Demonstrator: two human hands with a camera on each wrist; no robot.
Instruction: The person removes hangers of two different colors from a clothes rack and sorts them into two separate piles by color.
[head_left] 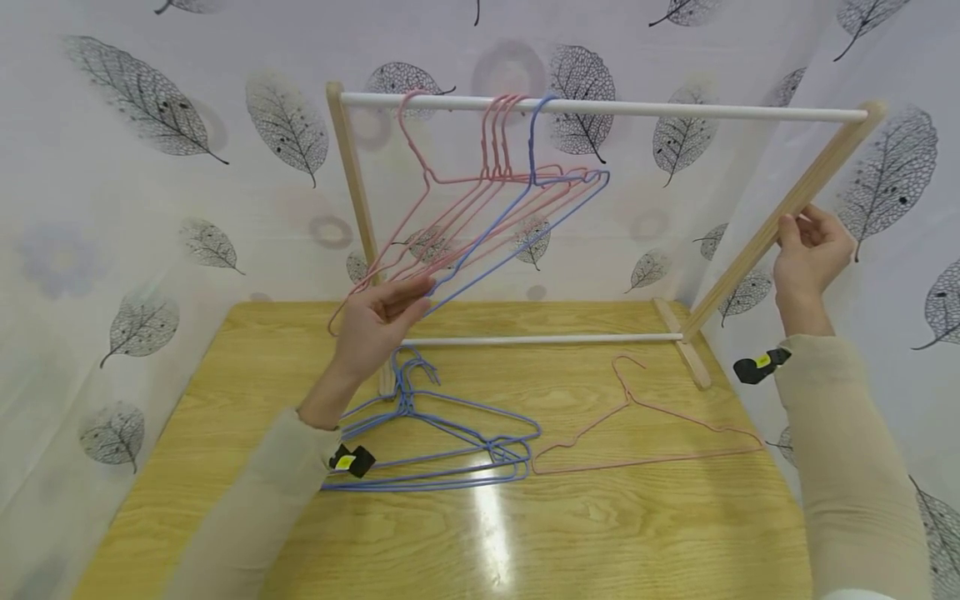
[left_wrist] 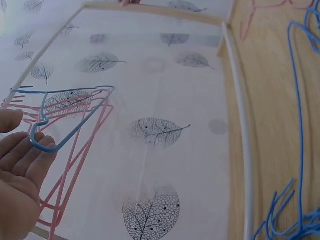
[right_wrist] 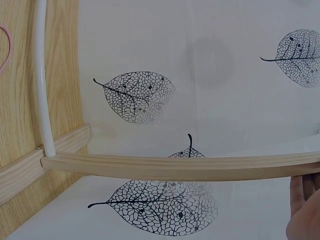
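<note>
A wooden rack with a white top rod [head_left: 675, 108] stands at the back of the table. Several pink hangers [head_left: 495, 142] and one blue hanger [head_left: 532, 150] hang from it. My left hand [head_left: 386, 312] is open under the blue hanger's lower corner. In the left wrist view that corner [left_wrist: 45, 145] rests on my straight fingers [left_wrist: 22, 165], with the pink hangers [left_wrist: 75, 175] just behind. My right hand [head_left: 810, 250] grips the rack's slanted right post [head_left: 765, 242]. In the right wrist view only its fingertips [right_wrist: 305, 210] show, below the post [right_wrist: 175, 167].
Several blue hangers [head_left: 406, 400] lie piled on the wooden table [head_left: 600, 533] below my left forearm, and one pink hanger [head_left: 675, 411] lies to their right. The rack's lower white rod [head_left: 540, 339] crosses behind them. A leaf-print curtain [head_left: 150, 208] closes off the back and sides.
</note>
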